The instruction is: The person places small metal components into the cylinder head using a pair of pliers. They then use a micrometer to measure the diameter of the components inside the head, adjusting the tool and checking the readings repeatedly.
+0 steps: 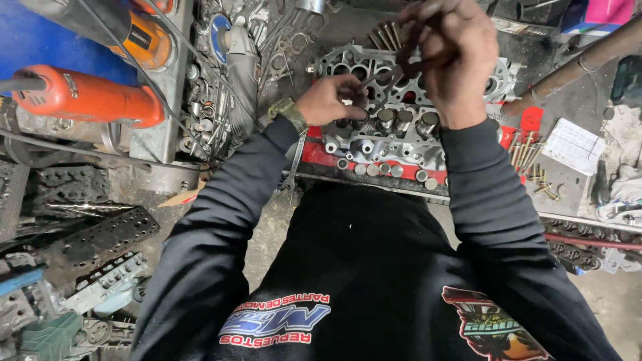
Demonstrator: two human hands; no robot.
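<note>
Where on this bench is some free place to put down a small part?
Bare grey patch between the loose bolts and the white paper, below the pipe. Crowded: around the cylinder head, and the tool pile beside the orange grinder.

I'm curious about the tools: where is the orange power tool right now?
In the head view, the orange power tool lies at the far left, well left of the left hand and the cylinder head.

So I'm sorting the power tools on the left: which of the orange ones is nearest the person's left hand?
The plain orange tool lying below; the orange-and-black one sits further up, farther from the left hand.
</note>
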